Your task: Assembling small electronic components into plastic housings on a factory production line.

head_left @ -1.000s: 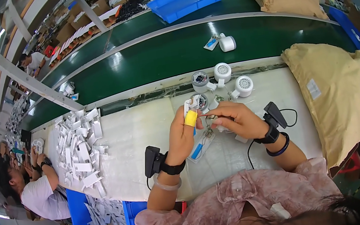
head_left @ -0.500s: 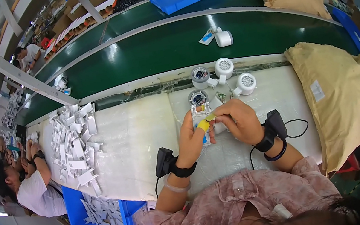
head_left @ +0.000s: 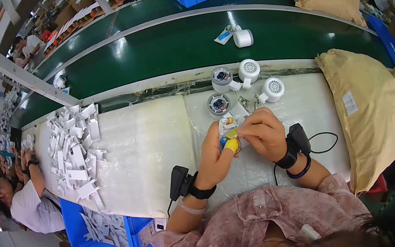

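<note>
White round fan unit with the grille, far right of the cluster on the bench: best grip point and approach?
Grip the white round fan unit across its round rim, coming from above and the right. Its grille faces up, that side looks free, and a short stub sticks out on its left toward the other parts.

Head view: we are looking steeply down, close above our hands at the table.
Facing: we are facing the green conveyor.

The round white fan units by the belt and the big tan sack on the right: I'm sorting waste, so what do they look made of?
The white fan units look like moulded plastic: smooth, even matte white with slotted grilles. The tan sack looks like woven fabric or paper-like sacking: dull, creased, slumped; which one is unclear.
</note>
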{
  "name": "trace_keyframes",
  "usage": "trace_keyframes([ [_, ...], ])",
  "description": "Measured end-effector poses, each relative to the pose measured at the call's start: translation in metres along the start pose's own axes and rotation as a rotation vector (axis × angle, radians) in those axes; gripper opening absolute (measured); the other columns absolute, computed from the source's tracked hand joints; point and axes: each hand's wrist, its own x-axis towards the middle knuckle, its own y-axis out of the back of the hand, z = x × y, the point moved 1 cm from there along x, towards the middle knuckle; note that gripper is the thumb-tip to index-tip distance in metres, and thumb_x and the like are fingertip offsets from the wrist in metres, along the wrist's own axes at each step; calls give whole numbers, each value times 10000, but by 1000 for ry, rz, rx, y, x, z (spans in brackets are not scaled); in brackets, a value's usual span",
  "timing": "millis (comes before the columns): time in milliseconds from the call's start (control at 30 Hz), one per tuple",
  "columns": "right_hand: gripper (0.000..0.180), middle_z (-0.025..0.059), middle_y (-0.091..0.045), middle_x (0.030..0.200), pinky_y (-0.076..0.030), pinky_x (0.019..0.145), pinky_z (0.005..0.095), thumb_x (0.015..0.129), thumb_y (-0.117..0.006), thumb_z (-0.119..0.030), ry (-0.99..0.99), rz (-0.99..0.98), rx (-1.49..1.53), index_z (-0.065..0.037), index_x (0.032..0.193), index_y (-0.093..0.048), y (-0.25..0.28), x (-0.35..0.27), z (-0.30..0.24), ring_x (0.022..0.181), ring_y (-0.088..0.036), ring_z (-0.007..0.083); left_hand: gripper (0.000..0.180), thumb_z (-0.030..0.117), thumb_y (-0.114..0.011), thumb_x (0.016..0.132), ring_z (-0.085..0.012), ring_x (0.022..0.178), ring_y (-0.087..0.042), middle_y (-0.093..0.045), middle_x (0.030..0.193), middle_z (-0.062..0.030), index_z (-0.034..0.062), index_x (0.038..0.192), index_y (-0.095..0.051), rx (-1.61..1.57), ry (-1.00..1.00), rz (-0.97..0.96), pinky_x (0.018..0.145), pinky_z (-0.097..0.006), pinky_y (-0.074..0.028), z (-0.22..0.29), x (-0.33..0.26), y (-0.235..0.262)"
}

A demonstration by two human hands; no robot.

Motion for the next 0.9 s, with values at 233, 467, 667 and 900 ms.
trace_keyframes([
  [233, 267, 28, -627, 875, -446, 705, 348, 662, -767, 21, 12, 26, -1, -105, 887, -699, -1, -1, -1, 769, -571, 234, 441, -37, -396, 887, -103, 754, -514, -537, 896, -52, 27, 1323, -408, 183, -37, -54, 656, -258, -472, -4, -2, 5],
  [467, 288, 40, -627, 881, -452, 705, 356, 650, -779, 17, 32, 21, -24, -95, 901, -692, -3, -2, 2, 771, -564, 248, 375, 3, -478, 815, -267, 887, -536, -536, 1007, -158, -28, 1188, -502, 212, -32, 63, 816, -331, -443, -4, -4, -1],
  [667, 283, 48, -629, 877, -451, 690, 354, 643, -783, 8, 59, 26, -60, -79, 895, -686, -3, -1, -1, 776, -561, 260, 379, 13, -481, 828, -297, 893, -551, -546, 1010, -171, -35, 1203, -496, 229, -46, 70, 820, -343, -449, -5, -5, -2],
  [900, 284, 42, -633, 876, -451, 682, 350, 643, -784, 5, 89, 22, -148, -78, 893, -677, -4, 0, -5, 772, -556, 261, 379, 26, -492, 841, -319, 878, -580, -582, 1037, -196, -36, 1215, -498, 448, -177, 107, 806, -355, -466, 2, -6, -7],
])
